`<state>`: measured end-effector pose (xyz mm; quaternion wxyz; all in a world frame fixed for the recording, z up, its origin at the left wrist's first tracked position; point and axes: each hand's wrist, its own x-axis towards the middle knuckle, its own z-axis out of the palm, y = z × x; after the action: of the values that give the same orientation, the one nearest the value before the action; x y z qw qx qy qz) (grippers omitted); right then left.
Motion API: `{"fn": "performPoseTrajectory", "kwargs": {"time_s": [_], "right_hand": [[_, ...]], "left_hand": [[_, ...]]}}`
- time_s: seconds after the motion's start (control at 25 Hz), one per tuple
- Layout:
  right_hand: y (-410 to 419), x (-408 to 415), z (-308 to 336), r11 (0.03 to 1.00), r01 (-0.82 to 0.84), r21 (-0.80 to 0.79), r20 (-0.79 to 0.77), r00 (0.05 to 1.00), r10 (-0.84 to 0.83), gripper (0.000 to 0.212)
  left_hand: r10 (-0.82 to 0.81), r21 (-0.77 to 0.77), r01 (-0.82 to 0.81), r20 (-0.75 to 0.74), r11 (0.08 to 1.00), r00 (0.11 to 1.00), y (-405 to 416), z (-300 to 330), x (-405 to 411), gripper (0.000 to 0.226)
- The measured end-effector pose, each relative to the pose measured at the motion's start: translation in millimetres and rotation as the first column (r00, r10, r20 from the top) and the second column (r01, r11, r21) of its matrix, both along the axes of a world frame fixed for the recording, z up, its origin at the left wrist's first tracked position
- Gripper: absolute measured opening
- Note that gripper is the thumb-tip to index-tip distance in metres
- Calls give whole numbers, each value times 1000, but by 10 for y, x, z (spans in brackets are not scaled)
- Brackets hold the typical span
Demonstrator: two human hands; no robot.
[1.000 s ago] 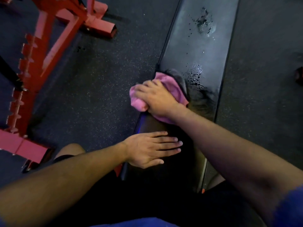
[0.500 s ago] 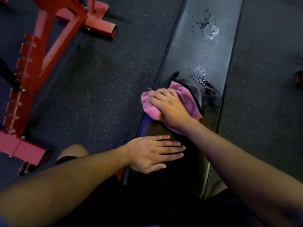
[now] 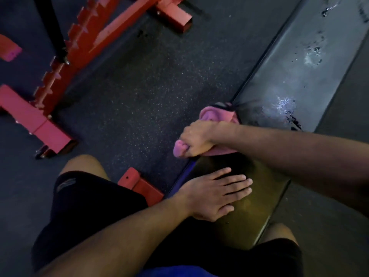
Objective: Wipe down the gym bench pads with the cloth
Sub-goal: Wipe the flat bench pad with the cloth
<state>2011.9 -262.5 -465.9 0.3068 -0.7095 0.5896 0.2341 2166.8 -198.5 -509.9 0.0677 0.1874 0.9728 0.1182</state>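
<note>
Person straddles bench pad [image 3: 295, 82], long black pad running from lower centre to upper R of view. R hand [image 3: 196, 139] grips pink cloth [image 3: 215, 116] at pad's L edge – fingers curled round a bunched end, which sticks out below the fist; rest of cloth spreads past the wrist onto the pad. Dark trim shows at cloth's far edge. L hand [image 3: 215, 193] lies flat on the near part of the pad, palm down, fingers straight and slightly spread, holding nothing. The 2 hands are near each other, not touching.

Wet patches [image 3: 285, 105] w/ droplets on pad just beyond the cloth; another splash [image 3: 312, 54] further up. Near part of pad looks darker, yellowish sheen.

Black shorts [image 3: 85, 198] on both legs, knee bare on L side. Blue shirt edge [image 3: 179, 271] at bottom of view.

Red rack frame [image 3: 79, 52] w/ notched uprights stands on speckled dark rubber floor [image 3: 143, 92], upper L – well apart from bench. Red bracket [image 3: 139, 184] on floor just beside pad's L edge, by L knee. Black bar [image 3: 54, 31] crosses the rack
</note>
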Motion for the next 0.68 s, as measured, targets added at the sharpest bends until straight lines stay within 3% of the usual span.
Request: {"fn": "performPoseTrajectory", "kwargs": {"time_s": [0.08, 0.12, 0.28, 0.36, 0.44, 0.56, 0.64, 0.68], "right_hand": [[38, 170, 16, 991, -122, 50, 153, 982, 113, 30], [41, 29, 58, 988, -148, 52, 146, 979, 139, 30], [-125, -1242, 331, 998, 59, 20, -210, 976, -53, 28], [-160, -1332, 341, 998, 55, -3, -256, 965, -54, 32], [-144, -798, 248, 1000, 18, -9, -192, 981, -20, 34], [74, 56, 15, 996, -85, -19, 50, 995, 86, 33], [120, -25, 18, 985, -154, -80, 63, 985, 159, 44], [107, -242, 58, 984, -147, -103, -7, 989, 147, 48]], "left_hand": [[21, 23, -21, 13, 1000, 1000, 28, 0, 8, 71], [23, 28, -23, 7, 999, 1000, 33, -10, 12, 72], [7, 33, -8, 12, 999, 1000, 10, -28, -2, 73], [-4, 25, 4, -1, 1000, 1000, 3, -46, 2, 73], [-5, 18, 5, -5, 1000, 1000, 10, -41, 1, 73], [-3, 26, 3, 9, 1000, 1000, 23, -47, -15, 73], [-11, 38, 11, 7, 999, 1000, 31, -61, -10, 73], [-15, 34, 14, 5, 999, 1000, 28, -57, -7, 72]]}}
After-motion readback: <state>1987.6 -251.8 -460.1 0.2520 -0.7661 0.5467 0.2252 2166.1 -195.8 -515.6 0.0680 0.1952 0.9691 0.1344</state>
